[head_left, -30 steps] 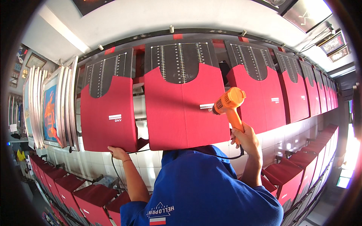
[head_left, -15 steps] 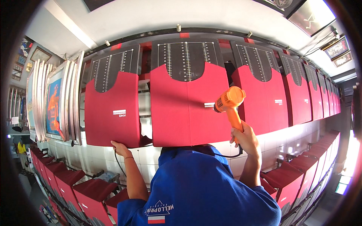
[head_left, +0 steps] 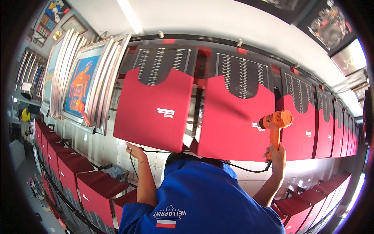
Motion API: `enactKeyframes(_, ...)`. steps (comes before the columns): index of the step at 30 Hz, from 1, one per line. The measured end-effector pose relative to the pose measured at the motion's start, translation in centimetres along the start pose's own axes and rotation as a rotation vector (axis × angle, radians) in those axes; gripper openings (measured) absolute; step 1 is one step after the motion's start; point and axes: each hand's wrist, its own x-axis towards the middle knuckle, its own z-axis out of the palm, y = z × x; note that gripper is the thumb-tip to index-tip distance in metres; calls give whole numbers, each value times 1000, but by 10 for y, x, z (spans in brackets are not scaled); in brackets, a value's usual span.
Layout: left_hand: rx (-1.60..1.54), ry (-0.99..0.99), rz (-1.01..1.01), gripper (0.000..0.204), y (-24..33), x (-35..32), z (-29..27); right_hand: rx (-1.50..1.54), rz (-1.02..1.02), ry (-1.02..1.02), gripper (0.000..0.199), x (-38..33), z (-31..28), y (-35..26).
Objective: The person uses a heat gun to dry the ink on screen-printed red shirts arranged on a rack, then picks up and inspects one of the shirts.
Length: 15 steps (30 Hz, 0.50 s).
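the right hand (head_left: 278, 157) has its grip closed round the orange plastic heat gun (head_left: 278, 119), nozzle (head_left: 261, 124) beside the small white striped print (head_left: 256, 125) near the right edge of the flat black ruled board (head_left: 254, 77). the left hand (head_left: 135, 151) holds the thin black cord (head_left: 249, 170). i'd sweep evenly, nozzle off the red cloth panel (head_left: 230, 132), cord slack.

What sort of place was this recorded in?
Probably a screen-printing workshop: red garments on black ruled boards, framed screens standing at left, and an orange heat gun in the right hand.
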Motion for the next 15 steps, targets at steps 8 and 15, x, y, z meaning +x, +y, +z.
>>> enactKeyframes(8, -197, -65, -20, 49, 22, 154, -25, -13, 38, -631, 26, -39, 223, -53)
enactKeyframes(15, -21, -334, 213, 44, 38, 158, -1, -121, -73, -624, 27, -64, 347, -85)
